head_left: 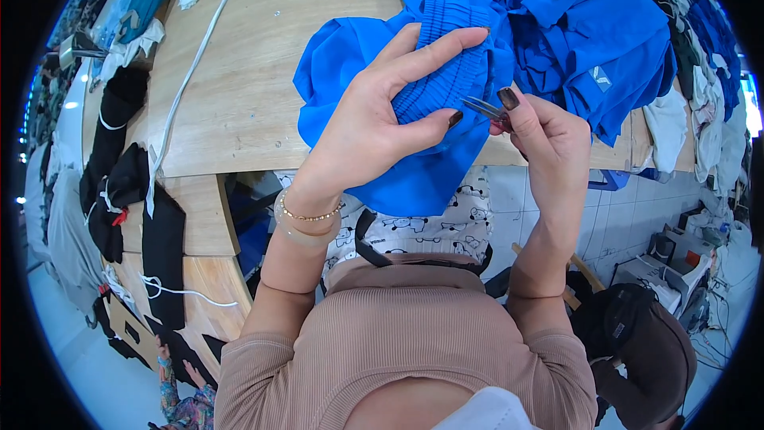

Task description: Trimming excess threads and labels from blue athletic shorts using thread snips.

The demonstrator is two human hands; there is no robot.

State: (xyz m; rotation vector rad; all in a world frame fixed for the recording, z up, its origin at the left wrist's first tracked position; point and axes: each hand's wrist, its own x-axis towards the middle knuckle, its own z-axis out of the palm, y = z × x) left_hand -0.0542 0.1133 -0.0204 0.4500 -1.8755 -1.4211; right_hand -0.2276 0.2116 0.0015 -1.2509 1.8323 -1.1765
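A bright blue garment (418, 179) with a gathered elastic waistband (442, 84) lies partly on the wooden table and drapes over its front edge. My left hand (370, 111) grips the waistband, its fingers stretched over the far part and its thumb on the near side. My right hand (549, 131) pinches a small pair of dark metal thread snips (483, 107) between thumb and fingers. The snips' pointed tips reach left to the blue cloth, close to my left thumb. Whether they touch a thread is too small to tell.
More blue garments (589, 48) with pale patches are heaped at the right of the table (247, 72). A white cord (195, 64) and black cloth strips (163, 247) lie left. Another person's hands (191, 370) show lower left; a person in dark clothing (652, 350) is lower right.
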